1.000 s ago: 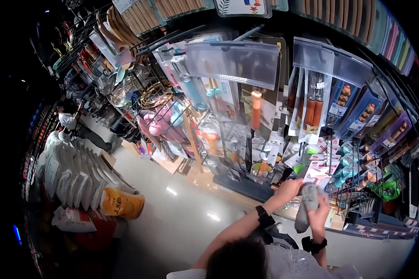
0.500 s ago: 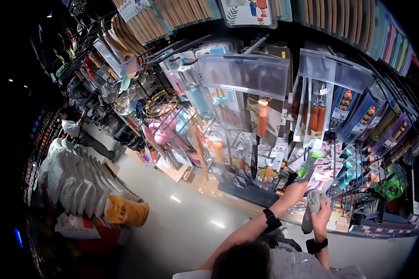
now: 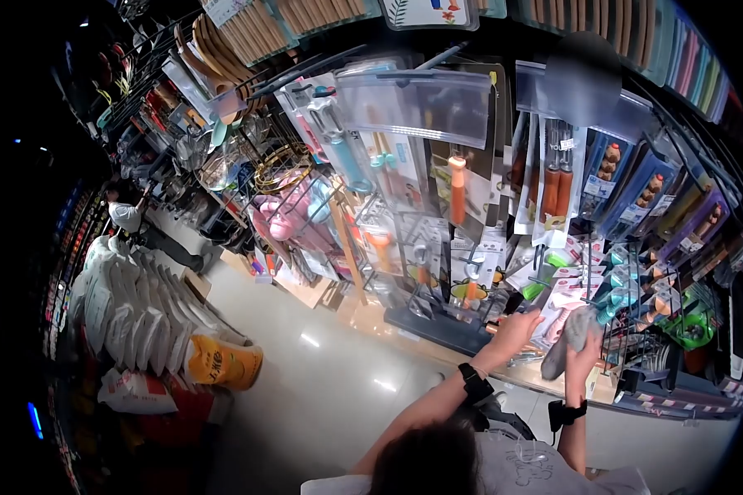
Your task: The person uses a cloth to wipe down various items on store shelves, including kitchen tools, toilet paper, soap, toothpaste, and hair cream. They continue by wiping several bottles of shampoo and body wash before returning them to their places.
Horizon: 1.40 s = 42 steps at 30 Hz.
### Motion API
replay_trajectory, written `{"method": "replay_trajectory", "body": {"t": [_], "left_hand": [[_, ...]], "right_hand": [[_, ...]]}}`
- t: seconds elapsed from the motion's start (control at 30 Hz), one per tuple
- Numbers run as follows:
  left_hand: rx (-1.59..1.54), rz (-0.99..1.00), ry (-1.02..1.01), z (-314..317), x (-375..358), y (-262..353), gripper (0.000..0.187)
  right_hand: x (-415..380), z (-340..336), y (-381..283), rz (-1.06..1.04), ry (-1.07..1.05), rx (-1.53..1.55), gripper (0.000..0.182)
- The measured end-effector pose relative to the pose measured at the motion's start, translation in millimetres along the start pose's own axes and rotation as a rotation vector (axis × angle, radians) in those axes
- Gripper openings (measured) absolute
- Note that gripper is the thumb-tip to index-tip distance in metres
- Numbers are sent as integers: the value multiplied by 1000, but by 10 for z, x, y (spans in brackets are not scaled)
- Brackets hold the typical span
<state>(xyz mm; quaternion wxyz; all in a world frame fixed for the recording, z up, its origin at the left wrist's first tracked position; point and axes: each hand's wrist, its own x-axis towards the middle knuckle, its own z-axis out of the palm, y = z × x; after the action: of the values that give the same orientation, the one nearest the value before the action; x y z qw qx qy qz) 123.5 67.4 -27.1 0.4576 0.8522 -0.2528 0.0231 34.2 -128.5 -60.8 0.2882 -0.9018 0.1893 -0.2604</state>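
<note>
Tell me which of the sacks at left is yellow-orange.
The sack furthest right, with dark lettering on its side; the stacked sacks are white.

Sacks (image 3: 128, 305): whole row of white ones slumped together, just below 9 o'clock
Yellow-orange bag (image 3: 223, 361): 8 o'clock, right beside that pile, dark print on it
Background person (image 3: 126, 217): light top, dark pants, around 9
Wooden utensils (image 3: 213, 62): bunch of them hanging at 11
Clear plastic flap (image 3: 421, 107): between 12 and 1, kinda shiny
Floor (image 3: 305, 355): pale, glossy, 7ish
</note>
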Motion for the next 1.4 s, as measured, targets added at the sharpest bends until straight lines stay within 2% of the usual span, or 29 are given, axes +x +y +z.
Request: {"method": "replay_trajectory", "body": {"t": [0.07,0.2,0.23,0.33,0.4,0.43,0.47,0.53,0.6,0.63,0.67,0.73,0.8,0.97,1.0,1.13,1.2,1.3,1.33,1.4], "left_hand": [[-17,-6,-6,25,-16,-47,21],[-68,-5,-13,74,28,-81,22],[-86,-9,-16,104,0,-60,22],[-124,-6,3,157,13,-19,24],[-136,-3,3,157,13,-4,24],[-156,-33,-24,180,26,-26,25],[-168,-52,-46,167,41,-4,25],[-198,-55,-69,203,65,-50,25],[-209,-29,-91,210,75,-95,25],[-216,-20,-103,197,69,-107,25],[-218,-42,-89,177,59,-100,24],[-92,21,-72,154,105,-196,24],[-73,35,-127,76,136,-225,23],[-181,84,-112,113,157,-242,25],[-181,73,-149,78,150,-215,24],[-256,127,-174,116,105,-262,24],[-279,159,-164,62,80,-227,24],[-184,163,-182,-58,99,-229,24],[-136,157,-187,-92,113,-249,23],[-100,168,-186,-172,155,-294,22]], "right_hand": [[-188,17,27,85,-206,9,57],[-352,-163,-15,105,-209,28,52],[-254,-356,-253,198,-212,125,52],[-83,-615,-352,137,-101,19,54],[46,-745,-373,28,75,156,55],[115,-802,-462,-26,157,187,46],[179,-796,-488,-85,236,123,46],[321,-878,-841,-90,165,283,48],[354,-740,-984,-87,73,277,52],[306,-493,-798,-142,46,125,56],[235,-296,-729,-104,1,22,63],[83,-173,-810,-81,60,87,68],[-90,-34,-666,-46,-11,63,69],[-246,-109,-642,-32,-155,-131,68],[-197,-182,-704,-24,-145,-83,63],[92,-499,-1085,-90,150,160,48],[206,-510,-1188,-132,305,51,48],[200,-231,-1080,-23,300,20,51],[137,-161,-1075,25,180,4,56],[-116,80,-971,-27,273,-77,58]]}}
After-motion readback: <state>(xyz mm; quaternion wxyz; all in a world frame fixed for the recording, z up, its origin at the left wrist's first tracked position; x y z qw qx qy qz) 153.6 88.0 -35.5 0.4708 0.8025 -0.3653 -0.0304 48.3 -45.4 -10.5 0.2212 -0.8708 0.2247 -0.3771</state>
